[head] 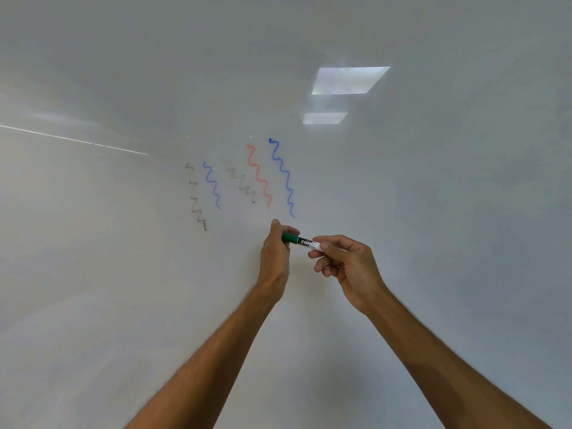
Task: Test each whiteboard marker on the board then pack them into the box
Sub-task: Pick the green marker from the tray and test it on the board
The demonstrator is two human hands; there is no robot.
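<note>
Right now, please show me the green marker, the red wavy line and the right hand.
green marker (302, 241), head view, middle of its barrel.
red wavy line (259, 180), head view, middle of the stroke.
right hand (349, 266), head view, middle of the hand.

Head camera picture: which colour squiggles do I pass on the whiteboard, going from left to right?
Black squiggle → short blue squiggle → faint grey squiggle → red squiggle → tall blue squiggle.
</note>
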